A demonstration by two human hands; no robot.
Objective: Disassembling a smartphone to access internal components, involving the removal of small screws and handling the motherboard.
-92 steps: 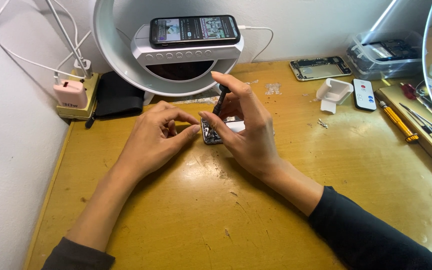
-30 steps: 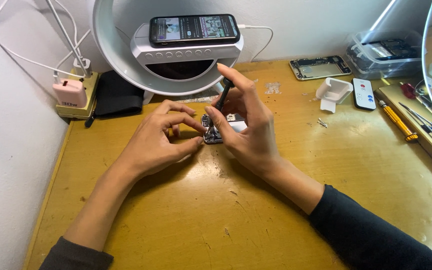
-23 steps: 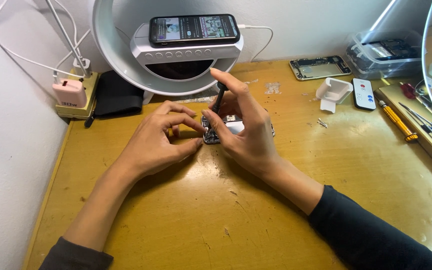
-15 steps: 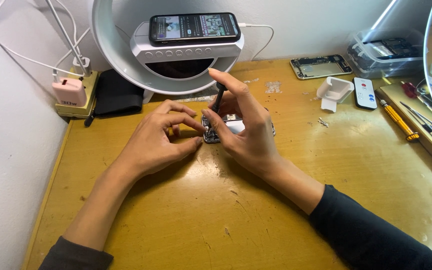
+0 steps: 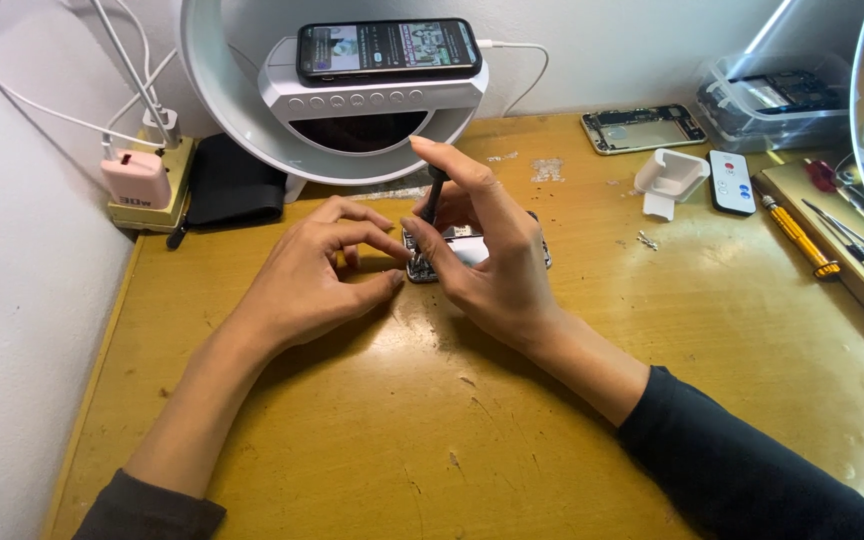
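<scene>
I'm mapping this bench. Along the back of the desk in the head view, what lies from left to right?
Pink charger → black pouch → ring lamp → bare phone frame → white remote → yellow screwdriver.

1. The opened phone [image 5: 477,252] is lying on the table [image 5: 372,440] at mid-depth, between the left hand [image 5: 317,275] and the right hand [image 5: 487,255].
2. The ring lamp [image 5: 372,110] is standing far behind them, carrying a phone [image 5: 388,50] on top.
3. The charger [image 5: 137,178] is sitting far left.
4. The phone frame [image 5: 644,128], small tray [image 5: 674,175] and remote [image 5: 730,182] are lying far right.
</scene>
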